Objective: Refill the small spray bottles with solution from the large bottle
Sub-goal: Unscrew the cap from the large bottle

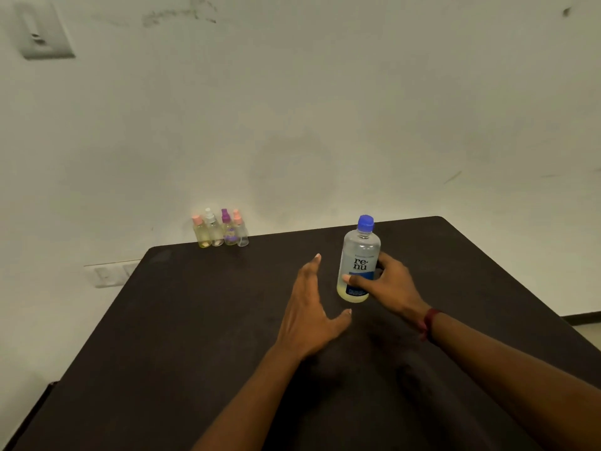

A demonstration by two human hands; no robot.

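– Hands, taken left to right: how did they stand?
– Her left hand (pixel 309 307) hovered over the dark surface (pixel 195 336) with fingers straight and spread, holding nothing, just beside the large bottle (pixel 359 252). Her right hand (pixel 388 284) had thumb and fingers curled round that bottle's lower body, across the label (pixel 360 264)
– Where were the small spray bottles?
– Four of them (pixel 221 231) stood in a tight row at the far left of the surface's back edge, against the wall (pixel 292 125), well apart from both hands. Every one wore its spray top
– And the large one?
– It stood upright on the surface, toward the far right, with its blue cap (pixel 366 222) in place
– So how far along was the refilling?
– Barely begun, I judged. Nothing was open and nothing was being poured. The leftmost small bottle (pixel 201 237) showed some yellowish liquid, and the rightmost small bottle (pixel 243 237) looked nearly empty. The middle two I could not tell
– What was left?
– Nearly everything: uncapping the large bottle, bringing the small ones near, removing each top, pouring, and closing them again
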